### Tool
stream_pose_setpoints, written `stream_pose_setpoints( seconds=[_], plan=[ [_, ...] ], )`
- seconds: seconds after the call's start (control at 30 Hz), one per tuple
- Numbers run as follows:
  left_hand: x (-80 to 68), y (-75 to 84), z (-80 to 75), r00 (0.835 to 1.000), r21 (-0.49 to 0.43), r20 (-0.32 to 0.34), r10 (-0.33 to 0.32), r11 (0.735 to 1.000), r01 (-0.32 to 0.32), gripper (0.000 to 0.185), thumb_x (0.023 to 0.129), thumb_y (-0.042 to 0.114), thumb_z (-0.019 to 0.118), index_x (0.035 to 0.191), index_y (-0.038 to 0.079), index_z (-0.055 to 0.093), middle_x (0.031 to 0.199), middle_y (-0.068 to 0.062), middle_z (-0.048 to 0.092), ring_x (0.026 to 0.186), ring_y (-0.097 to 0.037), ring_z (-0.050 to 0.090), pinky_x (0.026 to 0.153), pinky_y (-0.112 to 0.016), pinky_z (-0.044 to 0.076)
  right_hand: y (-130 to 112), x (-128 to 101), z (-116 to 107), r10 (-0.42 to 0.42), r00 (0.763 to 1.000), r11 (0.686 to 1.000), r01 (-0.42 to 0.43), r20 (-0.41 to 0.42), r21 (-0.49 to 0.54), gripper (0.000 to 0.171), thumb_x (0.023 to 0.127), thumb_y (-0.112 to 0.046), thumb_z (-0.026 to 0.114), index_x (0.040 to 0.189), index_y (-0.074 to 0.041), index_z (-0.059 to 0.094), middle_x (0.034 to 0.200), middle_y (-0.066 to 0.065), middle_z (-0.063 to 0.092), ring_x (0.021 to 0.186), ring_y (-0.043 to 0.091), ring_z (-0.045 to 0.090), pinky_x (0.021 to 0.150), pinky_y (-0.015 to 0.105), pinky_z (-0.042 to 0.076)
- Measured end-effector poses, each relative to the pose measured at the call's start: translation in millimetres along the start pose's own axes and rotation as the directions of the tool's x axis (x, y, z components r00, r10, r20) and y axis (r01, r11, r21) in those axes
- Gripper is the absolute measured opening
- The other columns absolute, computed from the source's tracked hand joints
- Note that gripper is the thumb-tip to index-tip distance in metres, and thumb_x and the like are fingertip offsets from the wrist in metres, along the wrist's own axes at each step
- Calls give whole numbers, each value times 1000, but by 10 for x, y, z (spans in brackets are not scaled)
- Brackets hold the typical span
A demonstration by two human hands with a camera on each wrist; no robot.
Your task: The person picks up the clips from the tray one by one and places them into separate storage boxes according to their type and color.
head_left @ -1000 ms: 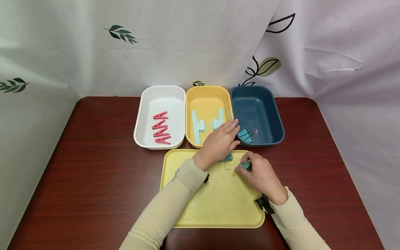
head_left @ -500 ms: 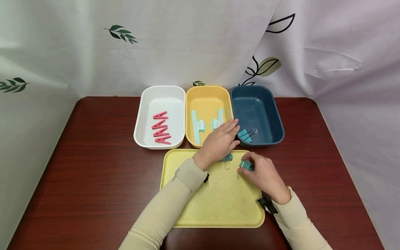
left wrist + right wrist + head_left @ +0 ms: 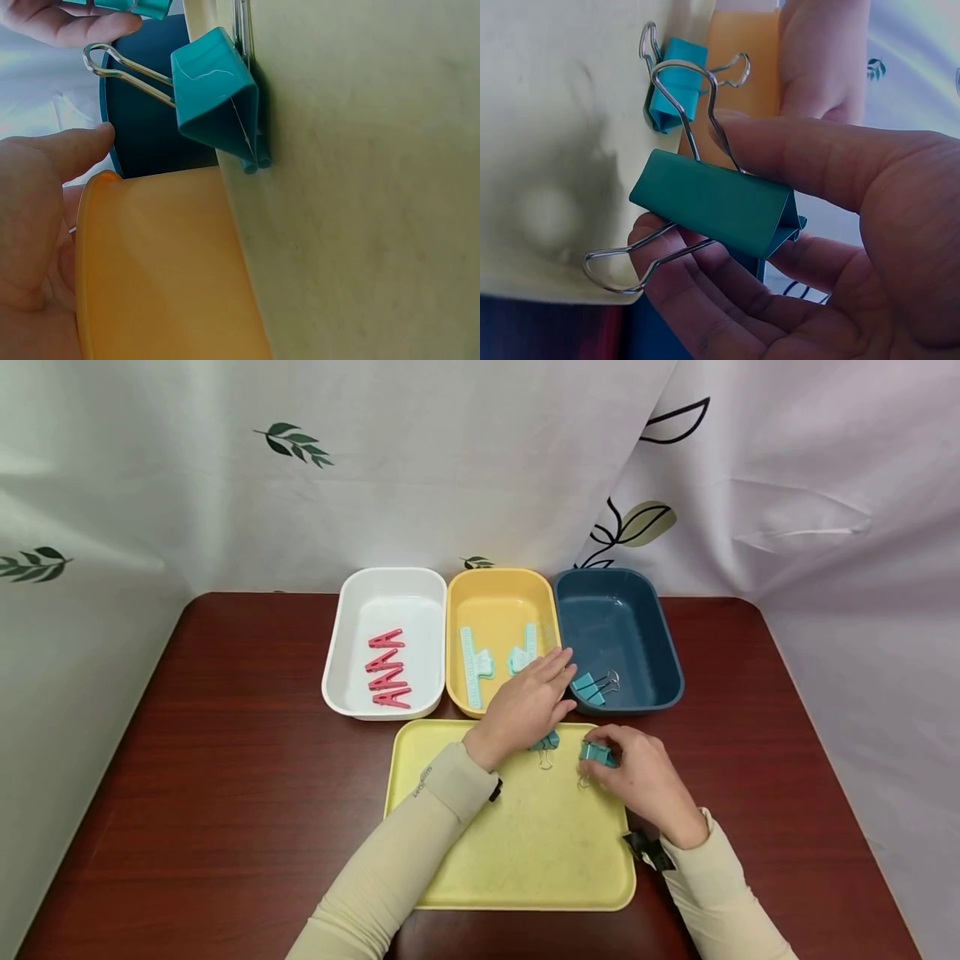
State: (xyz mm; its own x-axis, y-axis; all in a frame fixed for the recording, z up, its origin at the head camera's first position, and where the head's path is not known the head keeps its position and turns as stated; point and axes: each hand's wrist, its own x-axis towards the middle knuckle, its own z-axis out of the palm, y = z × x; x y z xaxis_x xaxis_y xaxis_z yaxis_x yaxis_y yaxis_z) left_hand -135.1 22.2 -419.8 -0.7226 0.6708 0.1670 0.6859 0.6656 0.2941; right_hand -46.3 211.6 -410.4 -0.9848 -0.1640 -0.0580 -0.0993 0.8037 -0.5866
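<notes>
Right wrist view: teal clip pinched

Right hand (image 3: 810, 247) pinches the teal binder clip (image 3: 716, 202) between thumb and fingers at frame centre, above the yellow tray (image 3: 517, 852). Left hand (image 3: 525, 702) rests flat, fingers relaxed, over a second clip (image 3: 545, 742) at mid-frame.

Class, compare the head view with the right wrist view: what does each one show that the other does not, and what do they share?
Only the head view shows the white bin with pink clips and the wooden table. Only the right wrist view shows the held binder clip close up, with its wire handles between thumb and fingers. Both show the right hand, the second binder clip and the yellow tray.
</notes>
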Motion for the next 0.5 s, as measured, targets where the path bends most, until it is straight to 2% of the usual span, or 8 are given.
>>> stream_pose_setpoints(
  seconds=[0.33,0.5],
  plan=[
    [-10,3,-2,1000,-14,2,-4,1000,4,53,104,33,56,146,0,50,160,-15,33,151,-25,24,121,-33,18,2,0,-88,23,1000,1000,-23,-14,17,27,85,-13,81,110,-6,74,106,11,71,69,15,56,61,32,49],
    [-8,3,-1,1000,-18,7,-7,1000,7,54,104,33,56,146,0,50,160,-15,33,151,-25,24,121,-33,18,4,4,-126,31,999,999,-30,-27,23,24,85,-12,80,108,-7,75,101,10,71,62,15,54,55,30,48]
  ],
)
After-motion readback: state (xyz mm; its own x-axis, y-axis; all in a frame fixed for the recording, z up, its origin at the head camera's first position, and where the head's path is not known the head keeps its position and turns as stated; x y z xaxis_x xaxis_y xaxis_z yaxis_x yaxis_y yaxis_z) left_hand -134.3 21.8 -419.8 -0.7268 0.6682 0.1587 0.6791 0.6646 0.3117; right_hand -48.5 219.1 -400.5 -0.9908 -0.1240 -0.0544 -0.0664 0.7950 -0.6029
